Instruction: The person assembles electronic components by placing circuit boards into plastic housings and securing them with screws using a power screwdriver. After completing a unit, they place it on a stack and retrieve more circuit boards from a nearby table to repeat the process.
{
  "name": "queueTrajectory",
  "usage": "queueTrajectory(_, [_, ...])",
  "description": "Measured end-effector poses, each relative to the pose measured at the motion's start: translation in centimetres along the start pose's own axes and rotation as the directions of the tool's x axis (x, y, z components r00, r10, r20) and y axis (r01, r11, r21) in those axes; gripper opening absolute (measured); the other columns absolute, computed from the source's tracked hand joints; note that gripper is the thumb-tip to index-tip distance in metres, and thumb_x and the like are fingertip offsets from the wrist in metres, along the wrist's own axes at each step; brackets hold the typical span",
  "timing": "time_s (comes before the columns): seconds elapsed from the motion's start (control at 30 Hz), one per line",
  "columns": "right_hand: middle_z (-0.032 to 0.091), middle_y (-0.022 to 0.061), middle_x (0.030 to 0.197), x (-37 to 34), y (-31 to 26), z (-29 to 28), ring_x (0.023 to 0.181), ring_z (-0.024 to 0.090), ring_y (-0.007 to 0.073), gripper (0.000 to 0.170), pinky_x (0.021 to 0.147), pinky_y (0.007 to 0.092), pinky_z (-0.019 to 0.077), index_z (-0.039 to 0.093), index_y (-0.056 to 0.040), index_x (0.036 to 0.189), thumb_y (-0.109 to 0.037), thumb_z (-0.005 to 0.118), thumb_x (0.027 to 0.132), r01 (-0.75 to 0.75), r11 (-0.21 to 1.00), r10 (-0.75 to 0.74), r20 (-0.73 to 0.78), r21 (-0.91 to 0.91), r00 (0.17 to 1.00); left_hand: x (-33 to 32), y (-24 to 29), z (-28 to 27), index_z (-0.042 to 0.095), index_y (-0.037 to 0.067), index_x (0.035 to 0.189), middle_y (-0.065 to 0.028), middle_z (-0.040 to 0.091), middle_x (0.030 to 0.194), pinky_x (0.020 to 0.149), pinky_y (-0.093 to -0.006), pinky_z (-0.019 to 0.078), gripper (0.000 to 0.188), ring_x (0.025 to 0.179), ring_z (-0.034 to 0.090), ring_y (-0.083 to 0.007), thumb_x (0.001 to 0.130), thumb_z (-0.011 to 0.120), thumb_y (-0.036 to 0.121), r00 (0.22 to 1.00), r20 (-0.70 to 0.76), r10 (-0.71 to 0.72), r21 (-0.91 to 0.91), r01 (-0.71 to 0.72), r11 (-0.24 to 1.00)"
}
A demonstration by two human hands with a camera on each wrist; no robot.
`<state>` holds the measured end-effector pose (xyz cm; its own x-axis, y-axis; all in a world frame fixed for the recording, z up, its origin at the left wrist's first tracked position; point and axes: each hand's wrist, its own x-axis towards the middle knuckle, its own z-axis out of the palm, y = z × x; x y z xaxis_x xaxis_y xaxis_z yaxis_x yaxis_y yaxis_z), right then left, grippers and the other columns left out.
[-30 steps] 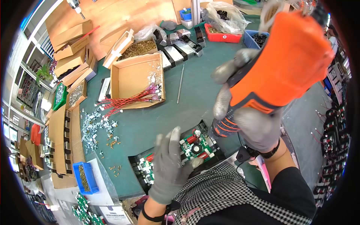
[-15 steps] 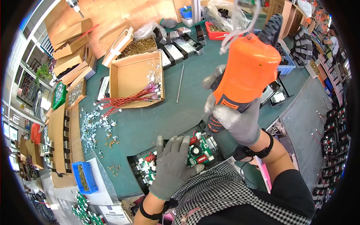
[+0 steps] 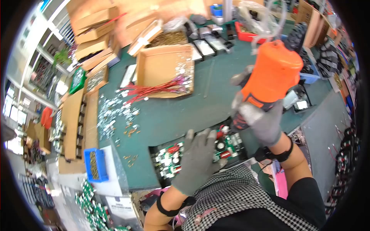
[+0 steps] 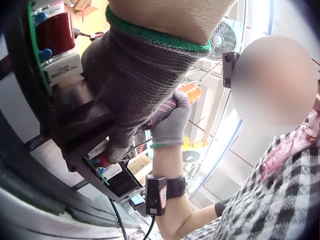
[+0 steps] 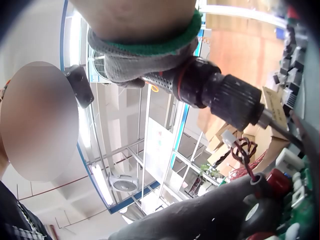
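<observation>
My gloved left hand (image 3: 198,161) lies across a green circuit board (image 3: 163,157) with red and white components, its fingers nearly straight. The board sits in a black housing (image 3: 154,169) at the front of the bench, partly hidden by this hand. My gloved right hand (image 3: 264,123) grips an orange and black power screwdriver (image 3: 273,73), held nose down over the board's right part. In the right wrist view, the driver's black chuck (image 5: 235,100) carries a thin metal bit (image 5: 285,132) that reaches down close to the board components.
A cardboard tray (image 3: 162,69) holds red wires (image 3: 158,91) behind the housing. Small silvery parts (image 3: 113,115) and brass-coloured screws (image 3: 131,159) lie scattered to the left. A blue bin (image 3: 96,165) stands at the left edge, and another blue bin (image 3: 310,77) behind the driver.
My right hand has lowered the screwdriver from its raised place to the board. The left hand has come down onto the board. The head view has shifted, moving the bench rightward in the picture.
</observation>
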<state>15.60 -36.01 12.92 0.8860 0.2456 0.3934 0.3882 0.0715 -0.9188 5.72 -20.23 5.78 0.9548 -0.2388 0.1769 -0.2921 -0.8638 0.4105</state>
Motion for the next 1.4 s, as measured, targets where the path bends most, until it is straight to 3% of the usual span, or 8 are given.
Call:
queueTrajectory(0.13, [0.058, 0.0154, 0.116, 0.7, -0.5, -0.2, 0.076, 0.062, 0.0142, 0.063, 0.067, 0.027, 0.0523, 0.041, -0.0003, 0.133, -0.016, 0.063, 0.076, 0.163, 0.987, -0.163, -0.016, -0.006, 0.986, -1.7, 0.5, -4.7, 0.058, 0.007, 0.12, -0.0136, 0.062, 0.114, 0.096, -0.0456, 0.0442, 0.047, 0.107, 0.058, -0.0308, 0.079, 0.074, 0.021, 0.946, -0.317, 0.072, -0.172, -0.132, 0.976])
queueTrajectory(0.27, [0.056, 0.016, 0.116, 0.8, -2.8, -0.8, 0.073, 0.06, 0.0131, 0.072, 0.065, 0.0242, 0.049, 0.039, 0.0041, 0.133, -0.031, 0.065, 0.077, 0.334, 0.943, -0.333, -0.053, 0.01, 0.941, -5.0, -9.0, -7.0, 0.068, 0.005, 0.095, -0.0101, 0.065, 0.088, 0.076, -0.0367, 0.0496, 0.012, 0.082, 0.064, -0.0276, 0.083, 0.068, 0.01, 0.8, -0.523, -0.296, -0.085, 0.296, 0.951])
queueTrajectory(0.43, [0.056, 0.0181, 0.116, -0.2, -4.4, 0.2, 0.07, 0.062, 0.014, 0.078, 0.059, 0.0226, 0.0495, 0.036, 0.0058, 0.135, -0.034, 0.067, 0.075, 0.259, 0.952, -0.258, -0.027, 0.162, 0.966, -5.1, -18.6, -4.3, 0.073, 0.015, 0.091, -0.007, 0.068, 0.095, 0.084, -0.0403, 0.046, 0.021, 0.091, 0.062, -0.028, 0.077, 0.075, 0.031, 0.613, -0.302, -0.73, 0.039, 0.773, 0.633])
queueTrajectory(0.57, [0.056, 0.0184, 0.117, -0.4, -5.2, 2.0, 0.068, 0.064, 0.0153, 0.079, 0.052, 0.0229, 0.0511, 0.035, 0.0055, 0.134, -0.032, 0.071, 0.074, 0.259, 0.944, -0.259, -0.025, 0.206, 0.966, -4.4, -20.2, -2.2, 0.073, 0.014, 0.087, -0.0072, 0.069, 0.088, 0.085, -0.0399, 0.046, 0.024, 0.09, 0.064, -0.0274, 0.078, 0.075, 0.036, 0.598, -0.311, -0.738, 0.062, 0.788, 0.612])
queueTrajectory(0.77, [0.053, 0.0207, 0.126, 0.1, -5.9, 2.4, 0.075, 0.068, 0.0212, 0.08, 0.059, 0.0302, 0.0575, 0.03, 0.003, 0.139, -0.028, 0.074, 0.08, 0.163, 0.889, -0.233, 0.115, 0.428, 0.966, -4.6, -13.3, -5.5, 0.066, 0.009, 0.093, -0.0069, 0.068, 0.087, 0.084, -0.043, 0.047, 0.016, 0.084, 0.065, -0.0287, 0.082, 0.072, 0.019, 0.7, -0.408, -0.586, -0.427, 0.421, 0.8])
queueTrajectory(0.9, [0.05, 0.0209, 0.132, 1.3, -4.5, 2.9, 0.081, 0.069, 0.0269, 0.083, 0.063, 0.0355, 0.0591, 0.027, -0.0003, 0.143, -0.025, 0.077, 0.081, 0.216, 0.754, -0.421, 0.204, 0.621, 0.884, -4.6, -5.2, -5.9, 0.063, 0.008, 0.103, -0.003, 0.068, 0.085, 0.102, -0.0462, 0.0409, 0.027, 0.082, 0.065, -0.0228, 0.078, 0.072, 0.006, 0.878, -0.472, -0.083, -0.102, 0.039, 0.994])
queueTrajectory(1.03, [0.047, 0.021, 0.134, 1.9, -4.5, 2.9, 0.087, 0.07, 0.0311, 0.087, 0.067, 0.039, 0.0599, 0.026, -0.0033, 0.145, -0.022, 0.08, 0.079, 0.206, 0.662, -0.553, 0.284, 0.721, 0.783, -4.3, -2.8, -3.9, 0.058, 0.009, 0.114, -0.0004, 0.067, 0.081, 0.109, -0.0509, 0.0323, 0.038, 0.076, 0.063, -0.0192, 0.079, 0.071, 0.012, 0.887, -0.459, -0.052, -0.187, -0.04, 0.982])
queueTrajectory(1.4, [0.05, 0.0206, 0.13, 0.9, -4.5, 3.0, 0.089, 0.069, 0.0311, 0.073, 0.069, 0.0402, 0.0599, 0.027, -0.0054, 0.138, -0.013, 0.073, 0.082, 0.149, 0.707, -0.451, 0.277, 0.692, 0.848, -4.3, -2.2, -2.9, 0.054, 0.007, 0.12, 0.0009, 0.069, 0.082, 0.111, -0.0492, 0.0286, 0.051, 0.082, 0.065, -0.0208, 0.074, 0.075, 0.008, 0.878, -0.477, -0.044, -0.185, -0.051, 0.981])
